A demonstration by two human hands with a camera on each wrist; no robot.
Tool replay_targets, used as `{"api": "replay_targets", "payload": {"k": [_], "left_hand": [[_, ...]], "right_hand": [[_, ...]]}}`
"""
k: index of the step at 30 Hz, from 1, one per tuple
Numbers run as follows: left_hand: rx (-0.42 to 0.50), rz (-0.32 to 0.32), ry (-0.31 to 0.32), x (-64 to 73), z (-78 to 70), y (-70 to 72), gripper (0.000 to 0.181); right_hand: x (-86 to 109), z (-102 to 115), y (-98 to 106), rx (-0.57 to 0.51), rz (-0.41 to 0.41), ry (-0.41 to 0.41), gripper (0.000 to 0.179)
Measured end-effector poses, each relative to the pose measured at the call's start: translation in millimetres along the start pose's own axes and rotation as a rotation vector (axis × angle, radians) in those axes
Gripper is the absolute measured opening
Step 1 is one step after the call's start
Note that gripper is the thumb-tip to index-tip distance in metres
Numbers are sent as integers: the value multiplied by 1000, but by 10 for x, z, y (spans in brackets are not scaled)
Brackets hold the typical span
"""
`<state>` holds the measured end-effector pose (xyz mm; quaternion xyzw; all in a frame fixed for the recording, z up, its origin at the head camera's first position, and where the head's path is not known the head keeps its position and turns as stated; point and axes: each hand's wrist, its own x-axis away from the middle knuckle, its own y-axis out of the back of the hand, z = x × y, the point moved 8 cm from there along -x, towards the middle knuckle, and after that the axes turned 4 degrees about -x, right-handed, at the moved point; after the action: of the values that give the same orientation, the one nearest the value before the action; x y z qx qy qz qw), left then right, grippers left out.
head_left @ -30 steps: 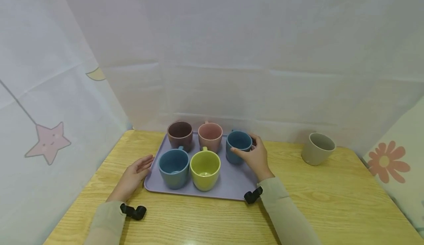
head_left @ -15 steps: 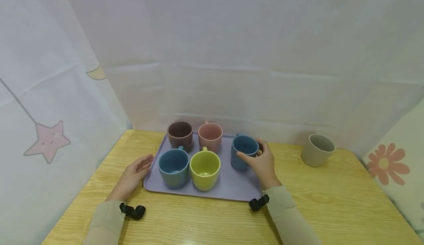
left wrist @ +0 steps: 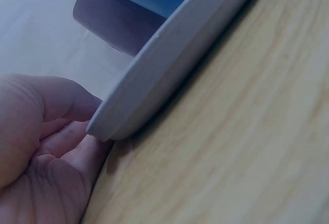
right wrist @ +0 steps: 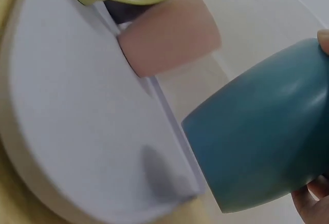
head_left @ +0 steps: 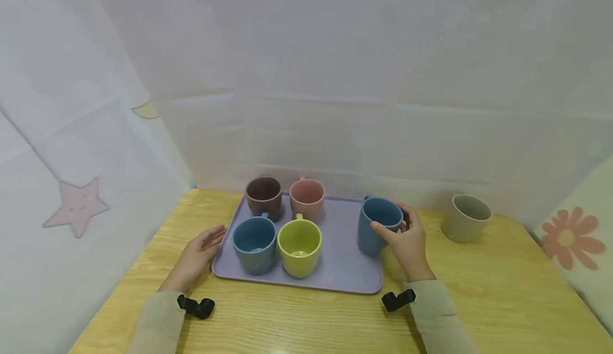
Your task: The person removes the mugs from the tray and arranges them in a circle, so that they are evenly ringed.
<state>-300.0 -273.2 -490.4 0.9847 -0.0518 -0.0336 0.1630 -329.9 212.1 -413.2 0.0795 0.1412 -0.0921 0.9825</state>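
The blue mug [head_left: 378, 231] is over the tray's right edge, slightly tilted, and the right wrist view shows its base apart from the tray. The right hand [head_left: 408, 243] grips it just below the rim, thumb on the near side and fingers round the right. It looks like glazed ceramic: probably stiff, fairly weighty for its size, smooth enough to slip in a light hold, and likely to chip if knocked. The upper wall seems a sound place to grip, thumb opposite fingers; the handle [head_left: 367, 198], turned toward the far edge, looks harder to reach.

On the lilac tray [head_left: 345, 266], the yellow mug [head_left: 299, 255] and second blue mug [head_left: 257, 261] stand along the near edge, toward the near-left corner; the pink mug [head_left: 308, 210] and brown mug [head_left: 265, 207] stand along the far edge, toward the far-left corner. The left hand [head_left: 193, 258] lies at the left edge, fingers relaxed, touching the rim. The beige cup [head_left: 463, 227] stands beyond the right edge, on the wooden table [head_left: 297, 319].
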Motion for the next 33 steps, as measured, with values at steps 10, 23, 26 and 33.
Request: {"api": "replay_targets", "payload": {"k": [10, 23, 26, 33], "left_hand": [[-38, -1, 2, 33, -12, 47, 51], [-51, -1, 6, 11, 7, 30, 52], [-53, 0, 17, 6, 17, 25, 52], [-54, 3, 15, -9, 13, 12, 52]], "right_hand": [[-102, -71, 353, 32, -73, 52, 73], [-115, -273, 770, -18, -250, 6, 72], [-109, -318, 834, -20, -276, -15, 72], [-100, -347, 940, 13, -329, -25, 71]]}}
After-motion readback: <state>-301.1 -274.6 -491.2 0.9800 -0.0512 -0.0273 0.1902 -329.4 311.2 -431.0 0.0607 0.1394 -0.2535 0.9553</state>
